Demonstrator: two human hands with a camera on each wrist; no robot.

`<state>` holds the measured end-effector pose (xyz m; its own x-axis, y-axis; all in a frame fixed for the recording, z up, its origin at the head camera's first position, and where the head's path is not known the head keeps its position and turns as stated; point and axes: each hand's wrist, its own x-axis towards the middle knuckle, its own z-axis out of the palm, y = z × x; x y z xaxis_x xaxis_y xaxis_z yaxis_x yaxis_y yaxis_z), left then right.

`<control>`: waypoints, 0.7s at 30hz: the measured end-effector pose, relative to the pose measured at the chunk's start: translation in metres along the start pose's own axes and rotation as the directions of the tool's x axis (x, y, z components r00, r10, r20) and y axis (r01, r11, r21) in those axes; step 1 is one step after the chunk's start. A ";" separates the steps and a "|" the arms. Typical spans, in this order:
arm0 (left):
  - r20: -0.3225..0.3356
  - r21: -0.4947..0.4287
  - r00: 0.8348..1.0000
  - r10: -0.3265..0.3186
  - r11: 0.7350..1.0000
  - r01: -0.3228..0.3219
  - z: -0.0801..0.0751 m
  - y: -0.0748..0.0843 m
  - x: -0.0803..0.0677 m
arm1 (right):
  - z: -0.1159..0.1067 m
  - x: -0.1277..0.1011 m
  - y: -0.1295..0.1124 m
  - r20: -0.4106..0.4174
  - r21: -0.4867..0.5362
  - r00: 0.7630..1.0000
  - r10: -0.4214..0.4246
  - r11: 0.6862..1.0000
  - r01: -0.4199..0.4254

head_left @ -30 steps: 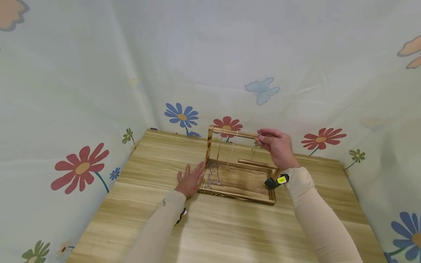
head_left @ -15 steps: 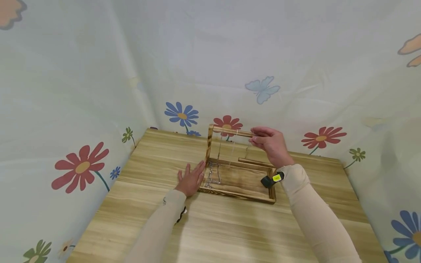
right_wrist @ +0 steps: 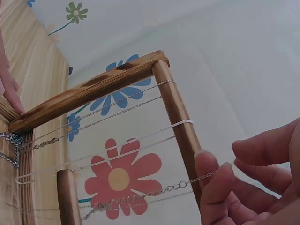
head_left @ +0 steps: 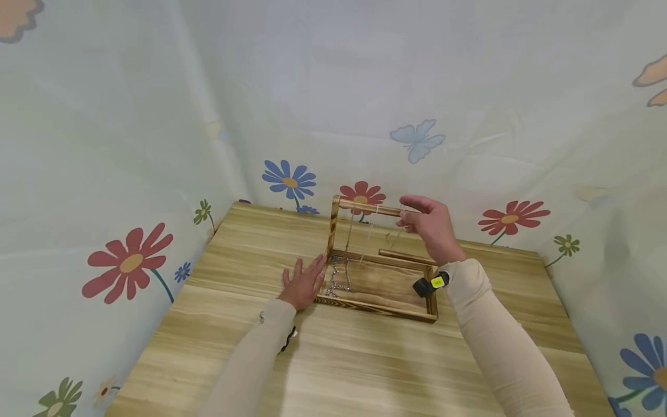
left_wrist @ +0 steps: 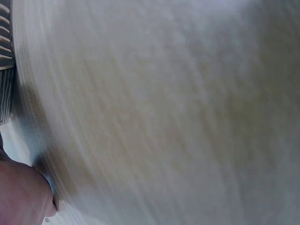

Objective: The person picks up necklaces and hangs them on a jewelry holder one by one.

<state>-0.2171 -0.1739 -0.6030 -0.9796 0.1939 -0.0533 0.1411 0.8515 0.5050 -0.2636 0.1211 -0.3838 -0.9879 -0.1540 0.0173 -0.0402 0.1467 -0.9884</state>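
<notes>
A wooden jewellery stand (head_left: 331, 231) rises from its tray base (head_left: 380, 311) at the back of the table. Several thin chains hang over its top bar (head_left: 369, 209). My right hand (head_left: 431, 227) is at the bar's right end. In the right wrist view its thumb and forefinger (right_wrist: 213, 180) pinch a silver chain (right_wrist: 180, 186) that crosses the bar (right_wrist: 180, 124). My left hand (head_left: 302, 284) lies flat on the table, its fingers straight against the tray's left edge. A heap of silver chain (head_left: 337, 278) lies in the tray beside that hand.
The wooden table (head_left: 339, 359) is walled by a flowered cloth (head_left: 130, 145) on the left, back and right. A low second bar (head_left: 406, 255) runs along the back of the tray. The left wrist view is a blur of wood (left_wrist: 164, 117).
My right hand has slid a little to the left along the top bar, still at the chain. The left hand has stayed flat in the same spot.
</notes>
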 end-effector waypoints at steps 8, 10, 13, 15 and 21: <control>-0.012 0.001 1.000 -0.002 1.000 0.002 0.002 -0.001 0.001 | 0.001 -0.003 -0.015 0.100 -0.210 0.994 0.051 0.977 -0.029; -0.012 0.002 1.000 -0.005 1.000 0.005 0.002 -0.001 0.001 | 0.001 -0.003 -0.019 0.125 -0.283 0.990 0.071 0.959 -0.033; -0.009 0.000 1.000 -0.008 1.000 0.008 0.002 -0.001 0.002 | 0.003 -0.002 -0.027 0.130 -0.373 0.987 0.100 0.927 -0.045; 0.004 0.007 1.000 -0.016 1.000 0.016 0.002 -0.002 0.002 | 0.005 -0.002 -0.031 0.118 -0.412 0.987 0.109 0.910 -0.052; 0.009 0.006 1.000 -0.012 1.000 0.012 0.003 -0.003 0.002 | 0.009 0.002 -0.038 0.077 -0.427 0.991 0.111 0.902 -0.068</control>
<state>-0.2194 -0.1744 -0.6077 -0.9798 0.1884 -0.0671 0.1305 0.8565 0.4994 -0.2626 0.1060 -0.3473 -0.9718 -0.2112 -0.1045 -0.0326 0.5598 -0.8280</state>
